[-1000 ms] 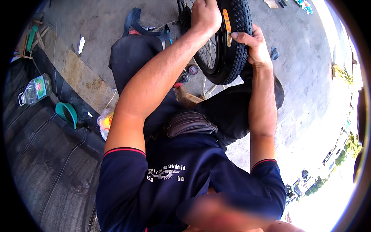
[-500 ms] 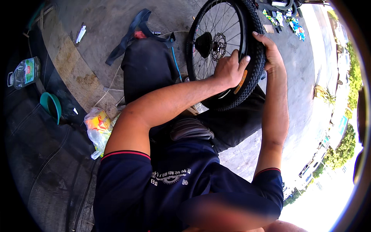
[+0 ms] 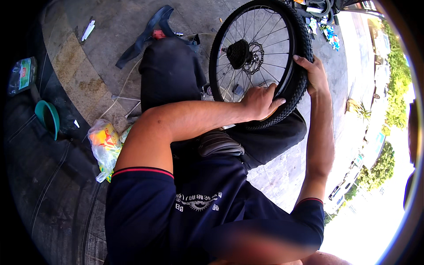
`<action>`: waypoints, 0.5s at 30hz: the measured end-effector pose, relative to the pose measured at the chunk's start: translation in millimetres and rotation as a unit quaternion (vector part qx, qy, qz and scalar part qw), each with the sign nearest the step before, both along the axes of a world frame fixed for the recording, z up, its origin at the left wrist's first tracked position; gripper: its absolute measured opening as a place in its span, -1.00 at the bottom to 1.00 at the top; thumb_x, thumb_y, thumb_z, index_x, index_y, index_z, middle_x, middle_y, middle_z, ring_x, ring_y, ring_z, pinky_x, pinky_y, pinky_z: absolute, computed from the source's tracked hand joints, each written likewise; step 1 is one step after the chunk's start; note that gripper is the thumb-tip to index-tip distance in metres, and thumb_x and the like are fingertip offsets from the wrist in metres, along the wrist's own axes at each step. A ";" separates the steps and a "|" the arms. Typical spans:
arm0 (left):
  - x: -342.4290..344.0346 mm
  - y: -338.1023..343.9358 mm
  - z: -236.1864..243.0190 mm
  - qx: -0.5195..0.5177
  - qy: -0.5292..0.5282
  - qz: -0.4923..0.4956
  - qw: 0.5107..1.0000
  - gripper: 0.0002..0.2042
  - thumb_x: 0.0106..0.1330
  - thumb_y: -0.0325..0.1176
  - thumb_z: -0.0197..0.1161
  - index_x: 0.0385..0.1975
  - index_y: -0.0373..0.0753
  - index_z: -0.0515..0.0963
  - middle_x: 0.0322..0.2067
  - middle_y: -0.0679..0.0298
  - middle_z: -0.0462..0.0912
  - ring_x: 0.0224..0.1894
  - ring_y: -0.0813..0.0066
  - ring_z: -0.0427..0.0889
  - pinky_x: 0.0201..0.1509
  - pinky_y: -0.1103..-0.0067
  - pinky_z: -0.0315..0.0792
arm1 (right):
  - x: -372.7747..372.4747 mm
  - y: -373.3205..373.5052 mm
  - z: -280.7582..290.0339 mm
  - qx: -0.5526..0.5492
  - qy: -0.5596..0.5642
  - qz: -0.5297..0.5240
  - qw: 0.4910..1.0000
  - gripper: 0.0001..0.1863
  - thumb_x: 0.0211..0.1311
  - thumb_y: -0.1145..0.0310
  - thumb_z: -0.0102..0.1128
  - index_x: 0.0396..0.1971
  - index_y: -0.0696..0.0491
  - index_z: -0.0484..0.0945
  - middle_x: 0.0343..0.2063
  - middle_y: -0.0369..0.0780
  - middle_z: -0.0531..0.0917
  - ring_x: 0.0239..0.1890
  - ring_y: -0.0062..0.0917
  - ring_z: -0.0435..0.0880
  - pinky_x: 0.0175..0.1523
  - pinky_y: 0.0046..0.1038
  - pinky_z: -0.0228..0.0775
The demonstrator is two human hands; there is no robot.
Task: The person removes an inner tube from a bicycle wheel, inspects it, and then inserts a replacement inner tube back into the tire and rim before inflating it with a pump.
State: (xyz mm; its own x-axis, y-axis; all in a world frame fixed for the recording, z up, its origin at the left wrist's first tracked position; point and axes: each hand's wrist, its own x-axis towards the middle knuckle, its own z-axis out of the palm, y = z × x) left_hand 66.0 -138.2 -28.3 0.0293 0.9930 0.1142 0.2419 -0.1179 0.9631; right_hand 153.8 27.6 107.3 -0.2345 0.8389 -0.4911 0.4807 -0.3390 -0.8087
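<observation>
A bicycle wheel [image 3: 252,31] with a knobby black tyre [image 3: 300,35] stands tilted over my right thigh, showing spokes, a black cassette [image 3: 237,54] and a silver brake disc [image 3: 259,56]. My left hand [image 3: 263,101] is closed on the lower right part of the tyre and rim, its thumb pointing right. My right hand [image 3: 313,75] grips the outside of the tyre higher up, thumb over the tread toward the rim. Whatever lies under my left fingers is hidden.
Around my left knee lie a dark strap [image 3: 141,42], a red object [image 3: 158,34] and thin hoses. At left are a plastic jug [image 3: 24,75], a green bowl [image 3: 46,119], a plastic bag [image 3: 106,148] and dark matting [image 3: 35,176]. Scattered items [image 3: 327,35] lie top right; greenery and vehicles show far right.
The wheel has turned to show more of its side and hub. My left hand has moved down along the tyre from near the top; my right hand has shifted rightward and slightly lower since half a second ago.
</observation>
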 end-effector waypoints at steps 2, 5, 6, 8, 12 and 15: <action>-3.0 -8.4 -10.1 0.039 0.020 -0.017 0.999 -0.38 0.49 0.04 0.15 0.06 -0.59 0.40 -0.48 -0.11 0.66 -0.39 -0.16 0.71 -0.26 0.12 0.55 | 5.9 -22.8 -1.3 0.008 0.047 -0.037 0.998 -0.61 0.15 0.45 0.48 -0.07 0.22 0.56 -0.33 -0.21 0.71 -0.42 -0.52 0.72 -0.29 -0.44 0.63; -14.2 -16.4 -29.9 0.000 0.101 -0.073 0.992 -0.41 0.50 0.02 0.14 0.11 -0.54 0.41 -0.28 -0.15 0.65 -0.17 -0.09 0.69 -0.08 0.18 0.54 | 25.3 -50.2 -26.0 0.002 0.091 -0.084 0.992 -0.62 0.17 0.47 0.50 -0.05 0.18 0.57 -0.32 -0.24 0.71 -0.40 -0.52 0.71 -0.25 -0.42 0.62; -13.6 -16.6 -41.3 -0.019 0.134 -0.097 0.986 -0.41 0.50 0.03 0.14 0.11 -0.52 0.42 -0.21 -0.17 0.65 -0.10 -0.08 0.67 0.00 0.19 0.53 | 33.0 -58.0 -40.9 -0.008 0.103 -0.094 0.990 -0.61 0.16 0.47 0.51 -0.04 0.19 0.57 -0.31 -0.24 0.72 -0.37 -0.52 0.71 -0.21 -0.42 0.62; -19.1 -14.4 -54.8 -0.101 0.151 -0.171 0.968 -0.40 0.49 0.06 0.13 0.11 -0.50 0.43 -0.11 -0.20 0.62 -0.01 -0.08 0.63 0.12 0.20 0.48 | 37.4 -71.4 -66.3 -0.017 0.100 -0.085 0.991 -0.61 0.15 0.47 0.52 -0.05 0.19 0.57 -0.31 -0.24 0.72 -0.36 -0.54 0.71 -0.21 -0.44 0.62; -23.5 1.7 -54.2 -0.136 0.214 -0.238 0.938 -0.32 0.43 0.12 0.17 0.24 -0.42 0.41 -0.06 -0.12 0.68 0.06 -0.06 0.65 0.20 0.17 0.47 | 31.2 -91.8 -59.4 -0.023 0.149 -0.091 0.984 -0.63 0.16 0.50 0.52 -0.07 0.21 0.57 -0.30 -0.25 0.72 -0.34 -0.58 0.70 -0.20 -0.47 0.61; -71.4 39.0 7.7 -0.239 0.296 -0.353 0.855 -0.26 0.29 0.38 0.14 -0.04 -0.31 0.70 -0.11 -0.07 0.75 0.05 0.00 0.71 0.16 0.22 0.53 | 37.4 -93.5 -62.1 -0.009 0.133 -0.070 0.989 -0.62 0.17 0.52 0.51 -0.05 0.22 0.57 -0.28 -0.25 0.73 -0.32 -0.59 0.71 -0.17 -0.46 0.62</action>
State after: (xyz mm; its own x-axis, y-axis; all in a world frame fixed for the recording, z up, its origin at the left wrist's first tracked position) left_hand -5.4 -99.3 -20.6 0.5533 0.6323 -0.5423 0.7345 -0.0634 0.6756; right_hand 191.2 -66.0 45.2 -0.2398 0.8645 -0.4418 0.1985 -0.4018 -0.8940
